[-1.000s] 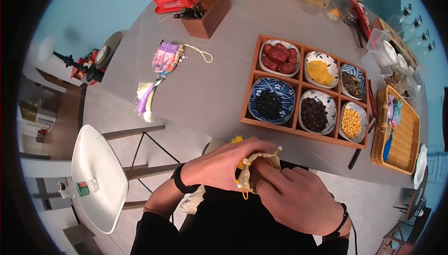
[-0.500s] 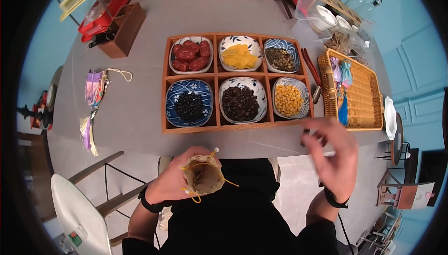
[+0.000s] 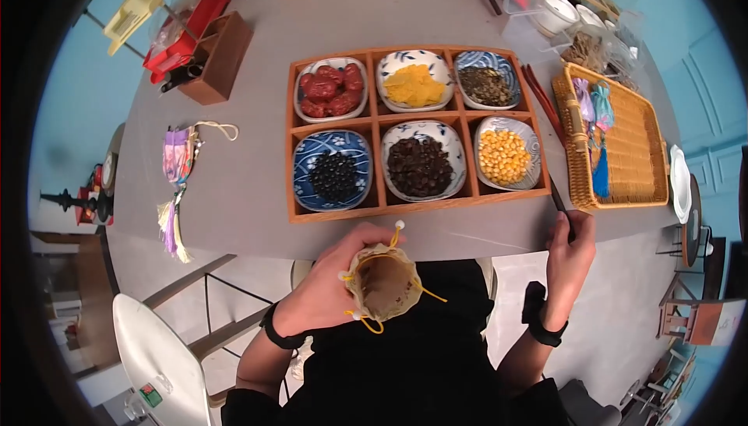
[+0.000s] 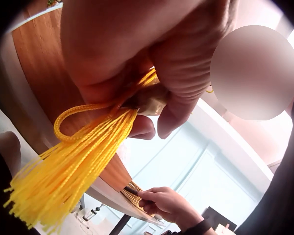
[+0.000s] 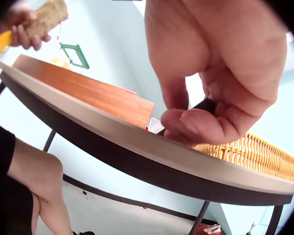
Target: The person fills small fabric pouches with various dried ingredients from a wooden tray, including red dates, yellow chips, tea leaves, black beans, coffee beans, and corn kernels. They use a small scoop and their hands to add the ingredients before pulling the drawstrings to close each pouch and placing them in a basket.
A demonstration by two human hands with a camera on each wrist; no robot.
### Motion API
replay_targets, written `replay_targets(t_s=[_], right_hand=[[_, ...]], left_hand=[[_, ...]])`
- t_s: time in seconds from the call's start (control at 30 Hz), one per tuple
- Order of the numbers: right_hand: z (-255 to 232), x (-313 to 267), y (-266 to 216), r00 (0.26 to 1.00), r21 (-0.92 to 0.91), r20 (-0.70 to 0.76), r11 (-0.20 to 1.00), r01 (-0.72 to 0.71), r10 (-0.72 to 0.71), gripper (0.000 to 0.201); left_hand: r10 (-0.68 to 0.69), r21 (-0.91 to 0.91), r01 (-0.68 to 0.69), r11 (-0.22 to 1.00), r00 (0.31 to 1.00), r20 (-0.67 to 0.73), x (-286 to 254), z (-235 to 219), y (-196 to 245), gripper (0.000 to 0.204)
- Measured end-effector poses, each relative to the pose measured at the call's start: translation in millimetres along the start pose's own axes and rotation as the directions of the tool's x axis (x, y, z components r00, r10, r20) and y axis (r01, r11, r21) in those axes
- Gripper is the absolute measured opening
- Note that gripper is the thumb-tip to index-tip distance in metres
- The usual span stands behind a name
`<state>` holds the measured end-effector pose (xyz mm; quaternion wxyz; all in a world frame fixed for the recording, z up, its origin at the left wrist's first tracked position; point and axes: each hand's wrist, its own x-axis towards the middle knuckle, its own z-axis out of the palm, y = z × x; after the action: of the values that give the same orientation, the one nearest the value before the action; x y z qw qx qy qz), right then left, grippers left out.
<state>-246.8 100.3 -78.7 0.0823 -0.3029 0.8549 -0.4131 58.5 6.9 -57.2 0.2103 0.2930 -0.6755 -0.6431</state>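
My left hand [image 3: 323, 282] holds a small beige drawstring pouch [image 3: 413, 278] in front of my body, its mouth wide and facing up. Yellow cords with white beads hang around the rim, and a few dark bits show inside. Below that hand, a yellow tassel [image 4: 78, 166] dangles in the left wrist view. At the table's front edge, my right hand [image 3: 570, 262] pinches the dark handle [image 3: 556, 196] of a spoon lying beside the tray. A divided wooden tray [image 3: 331, 216] holds patterned bowls, with the corn kernels [image 3: 503, 156] closest to the right hand.
Other bowls hold red dates [image 3: 331, 89], yellow slices [image 3: 414, 86], dried herb [image 3: 485, 86], black beans [image 3: 333, 177] and dark brown pieces [image 3: 419, 167]. A wicker basket [image 3: 635, 146] with small sachets stands right. A purple tasselled sachet [image 3: 179, 153] lies left, near a wooden box [image 3: 222, 68].
My right hand has come out of the pouch's mouth, moved right and taken hold of the spoon's handle. My left hand still holds the pouch. The head view has swung right.
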Motion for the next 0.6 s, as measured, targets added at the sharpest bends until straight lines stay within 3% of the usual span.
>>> replay_targets(t_s=[0.07,0.13,0.2,0.23,0.27,0.3,0.33,0.37,0.4,0.43,0.53,0.57,0.6], right_hand=[[-7.1,-7.4,-8.3,0.999,0.079,-0.040,0.997,-0.023,0.027,0.014],[-15.5,-13.3,-6.7,0.973,0.357,-0.229,0.931,0.073,0.011,0.016],[-32.2,-18.2,-8.9,0.933,0.412,-0.359,0.897,0.160,-0.001,0.017],[-41.7,-19.1,-6.3,0.915,0.484,-0.403,0.846,0.223,-0.011,0.017],[-51.5,-18.0,-2.9,0.895,0.549,-0.446,0.786,0.286,-0.014,0.016],[-57.8,-16.2,-6.8,0.901,0.651,-0.434,0.685,0.327,-0.017,0.017],[-56.8,-13.8,-11.2,0.898,0.652,-0.439,0.685,0.326,-0.010,0.017],[-51.6,-8.7,-17.0,0.936,0.741,-0.353,0.613,0.274,0.008,0.018],[-47.5,-2.2,-22.0,0.965,0.818,-0.263,0.534,0.215,0.016,0.019],[-44.3,5.4,-20.6,0.970,0.827,-0.242,0.521,0.211,-0.009,0.020],[-37.6,23.0,-28.8,0.984,0.829,-0.131,0.531,0.174,-0.117,0.020],[-36.6,29.6,-27.4,0.977,0.805,-0.052,0.570,0.164,-0.207,0.022],[-36.2,36.2,-27.9,0.953,0.699,-0.003,0.681,0.219,-0.303,0.022]], left_hand=[[0.029,0.029,-0.029,0.999,1.000,0.003,2.5,-0.9,-2.0,0.064],[0.057,0.056,-0.058,0.997,0.998,0.004,4.3,-0.5,-2.7,0.063],[-0.051,-0.084,0.043,0.996,0.995,-0.089,5.1,0.3,1.8,0.061],[-0.007,0.036,0.012,0.999,0.993,-0.119,10.2,-1.0,10.5,0.062],[-0.008,0.040,0.013,0.999,0.993,-0.114,12.9,-2.9,12.1,0.062],[-0.002,-0.031,0.000,1.000,0.998,-0.065,14.3,-6.2,13.0,0.065],[0.008,-0.102,-0.010,0.995,1.000,-0.015,17.9,-7.7,16.9,0.068],[0.028,-0.337,-0.019,0.941,0.999,0.022,23.1,0.8,23.8,0.057],[0.026,-0.334,-0.014,0.942,0.999,0.031,33.0,6.6,29.4,0.057],[0.139,-0.226,-0.103,0.969,0.979,0.148,46.5,9.1,34.8,0.058],[0.182,-0.128,-0.152,0.980,0.944,0.275,70.4,9.7,40.8,0.058],[0.146,0.041,-0.159,0.986,0.964,0.223,77.5,16.0,46.8,0.058],[0.122,0.210,-0.157,0.965,0.978,0.168,83.6,20.8,51.0,0.057]])
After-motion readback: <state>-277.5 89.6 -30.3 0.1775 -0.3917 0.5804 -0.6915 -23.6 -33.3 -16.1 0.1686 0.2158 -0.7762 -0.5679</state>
